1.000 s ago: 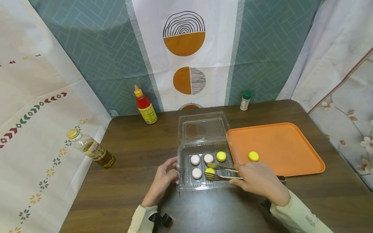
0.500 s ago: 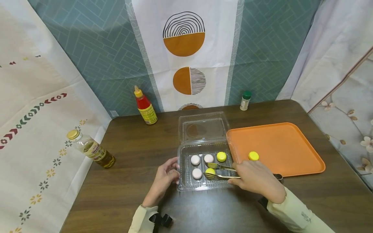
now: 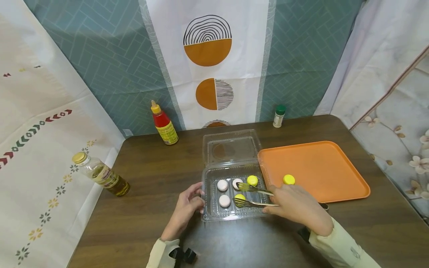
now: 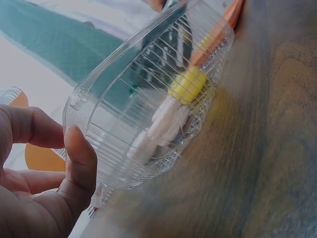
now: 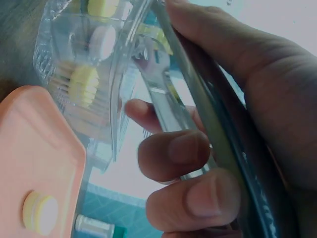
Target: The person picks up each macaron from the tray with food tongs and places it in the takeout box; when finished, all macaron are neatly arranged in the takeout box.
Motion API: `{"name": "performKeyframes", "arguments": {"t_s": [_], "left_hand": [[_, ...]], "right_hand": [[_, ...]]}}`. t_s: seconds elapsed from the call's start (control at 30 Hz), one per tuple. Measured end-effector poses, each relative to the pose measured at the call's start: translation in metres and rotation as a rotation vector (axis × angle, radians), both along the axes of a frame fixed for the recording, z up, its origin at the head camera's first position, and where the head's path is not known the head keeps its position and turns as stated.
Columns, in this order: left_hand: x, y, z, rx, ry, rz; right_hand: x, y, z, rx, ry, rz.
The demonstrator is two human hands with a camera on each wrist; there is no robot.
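An open clear plastic clamshell box [image 3: 209, 216] lies mid-table, its lid [image 3: 231, 145] folded back. My left hand [image 3: 186, 206] pinches the box's left rim between thumb and finger, close up in the left wrist view. Gripped in my right hand [image 3: 298, 204] are gold tongs [image 3: 260, 204], their fork-like tips spread over the box. The lower tip overlaps a yellow macaron [image 3: 240, 197] in the front row; the upper one lies by a white macaron [image 3: 237, 182]. Two more white macarons [image 3: 222, 185] and a yellow macaron [image 3: 252, 181] sit inside. In the right wrist view, fingers curl round the tongs.
Right of the box, slightly under its edge, lies an orange tray [image 3: 318, 167] with one yellow macaron [image 3: 289, 179]. A red sauce bottle [image 3: 165, 128] and a green-capped shaker [image 3: 279, 116] stand at the back. An oil bottle [image 3: 104, 176] stands at the left.
The tongs' tips have spread wider, the upper one moving up away from the front yellow macaron. My left hand keeps its hold on the rim. The head view has shifted slightly.
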State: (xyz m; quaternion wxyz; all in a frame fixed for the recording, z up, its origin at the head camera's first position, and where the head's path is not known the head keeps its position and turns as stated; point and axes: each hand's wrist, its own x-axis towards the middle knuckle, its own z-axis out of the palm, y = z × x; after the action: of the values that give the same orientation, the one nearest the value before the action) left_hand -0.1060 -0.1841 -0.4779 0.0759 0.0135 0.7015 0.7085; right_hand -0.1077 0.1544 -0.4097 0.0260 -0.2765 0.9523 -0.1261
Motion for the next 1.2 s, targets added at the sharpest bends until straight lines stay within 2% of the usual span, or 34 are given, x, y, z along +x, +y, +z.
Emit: {"name": "performKeyframes", "arguments": {"t_s": [0.1,0.27,0.43,0.6,0.77,1.07,1.2], "left_hand": [[0.001,0.0,0.0,0.006,0.003,-0.001],[0.001,0.001,-0.001,0.019,0.007,0.003],[0.0,0.002,-0.001,0.031,0.016,-0.007],[0.001,0.002,-0.002,0.036,0.03,-0.011],[0.001,0.001,-0.002,0.027,0.04,-0.01],[0.001,0.001,-0.001,0.045,0.005,-0.008],[0.001,0.0,-0.002,0.041,0.048,-0.031]], "right_hand": [[0.004,0.005,0.001,-0.038,-0.014,-0.052],[0.015,0.013,0.003,-0.084,-0.035,-0.193],[0.025,0.026,0.004,-0.137,0.011,-0.293],[0.029,0.039,0.004,-0.17,0.031,-0.38],[0.032,0.05,0.002,-0.203,0.026,-0.432],[0.037,0.067,-0.006,-0.222,-0.03,-0.541],[0.036,0.074,-0.012,-0.205,-0.04,-0.561]]}}
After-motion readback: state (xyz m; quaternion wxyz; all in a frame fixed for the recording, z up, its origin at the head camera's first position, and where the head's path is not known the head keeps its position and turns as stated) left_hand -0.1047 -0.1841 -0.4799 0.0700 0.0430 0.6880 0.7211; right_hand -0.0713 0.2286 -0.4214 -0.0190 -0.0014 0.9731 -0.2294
